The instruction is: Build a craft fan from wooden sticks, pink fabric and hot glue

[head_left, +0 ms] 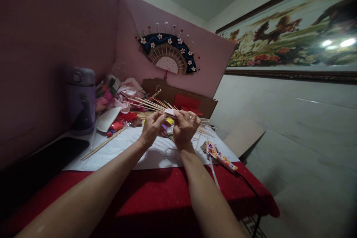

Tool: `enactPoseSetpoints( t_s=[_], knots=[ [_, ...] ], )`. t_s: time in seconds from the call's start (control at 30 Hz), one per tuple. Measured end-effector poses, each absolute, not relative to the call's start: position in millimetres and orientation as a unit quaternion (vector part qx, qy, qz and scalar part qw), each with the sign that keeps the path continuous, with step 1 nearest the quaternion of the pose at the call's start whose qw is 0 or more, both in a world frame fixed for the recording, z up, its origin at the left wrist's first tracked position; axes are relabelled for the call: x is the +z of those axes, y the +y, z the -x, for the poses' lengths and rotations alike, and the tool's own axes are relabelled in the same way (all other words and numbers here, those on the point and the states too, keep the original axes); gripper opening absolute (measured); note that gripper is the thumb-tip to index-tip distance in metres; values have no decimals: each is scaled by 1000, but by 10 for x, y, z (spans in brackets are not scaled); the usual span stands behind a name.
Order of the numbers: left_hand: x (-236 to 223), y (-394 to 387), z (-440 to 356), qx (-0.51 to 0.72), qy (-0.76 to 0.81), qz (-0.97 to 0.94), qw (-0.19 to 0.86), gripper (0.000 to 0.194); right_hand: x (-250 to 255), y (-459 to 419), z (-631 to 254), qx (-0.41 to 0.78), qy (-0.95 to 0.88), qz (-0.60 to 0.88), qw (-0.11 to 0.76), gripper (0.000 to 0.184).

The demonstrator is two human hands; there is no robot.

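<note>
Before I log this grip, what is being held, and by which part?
The left hand and right hand hold thin sticks by their converging end, where a small pale piece shows between the hands.

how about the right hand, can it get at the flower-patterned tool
Probably yes: the flower-patterned tool lies beside the right forearm, nothing tall between, but the right hand would likely have to release the pale piece.

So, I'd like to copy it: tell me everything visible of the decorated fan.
The decorated fan is spread open, upright against the pink panel. Its dark, apparently fabric band bears white flowers and blue wavy lines; pale ribs meet a dotted pink semicircular base. Red and white balls top it; a red tassel hangs below.
</note>
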State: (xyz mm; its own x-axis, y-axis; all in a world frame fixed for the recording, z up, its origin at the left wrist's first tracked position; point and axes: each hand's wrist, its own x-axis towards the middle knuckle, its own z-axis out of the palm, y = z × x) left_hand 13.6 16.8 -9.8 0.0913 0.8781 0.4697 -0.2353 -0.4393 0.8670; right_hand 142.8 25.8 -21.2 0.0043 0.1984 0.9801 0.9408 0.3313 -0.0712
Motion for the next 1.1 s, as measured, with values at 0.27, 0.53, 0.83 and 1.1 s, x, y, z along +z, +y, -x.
enactPoseSetpoints(
  t_s=[0.27, 0.53, 0.83, 1.1],
  knots=[
    [-106, 171, -151, 626, 280, -598, 414, 19, -217, 270, -1421, -345, -603, 473, 542, 27],
    [-97, 116, -144, 643, 270, -628, 346, 15, -205, 290, -1420, -347, -587, 490, 543, 26],
    [-96, 168, -151, 632, 304, -608, 373, 29, -208, 284, -1421, -357, -596, 476, 539, 25],
    [-86, 157, -133, 626, 296, -595, 408, 32, -216, 272, -1423, -355, -604, 472, 535, 26]
  ],
)
